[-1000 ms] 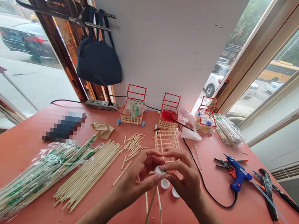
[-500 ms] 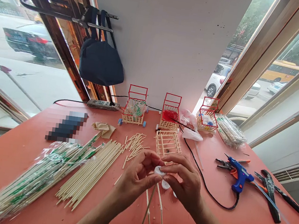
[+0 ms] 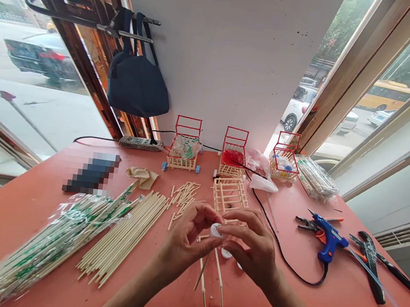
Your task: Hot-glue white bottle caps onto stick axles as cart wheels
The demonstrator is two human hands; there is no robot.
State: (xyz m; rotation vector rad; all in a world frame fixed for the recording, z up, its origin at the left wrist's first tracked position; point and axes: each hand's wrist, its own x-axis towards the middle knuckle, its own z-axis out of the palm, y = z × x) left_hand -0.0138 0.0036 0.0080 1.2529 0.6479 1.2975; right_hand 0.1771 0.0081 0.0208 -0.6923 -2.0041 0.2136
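A white bottle cap is pinched between my left hand and my right hand, fingers of both closed around its rim. A thin wooden stick slants down from beneath the cap; where the two meet is hidden by my left thumb. Below my hands, a stick frame with two long legs lies on the table, partly covered. Another white cap rests under my right fingers. Just beyond my fingertips stands a small basket frame of sticks.
The orange table holds loose sticks and bagged sticks at left, short cut pieces in the middle. At right lie a blue glue gun, pliers and black-handled cutters. Little stick carts line the back.
The cap has moved slightly left and up and tilted a little in my fingers. The stick beneath it has shifted slightly left and up too. Both hands keep their grip.
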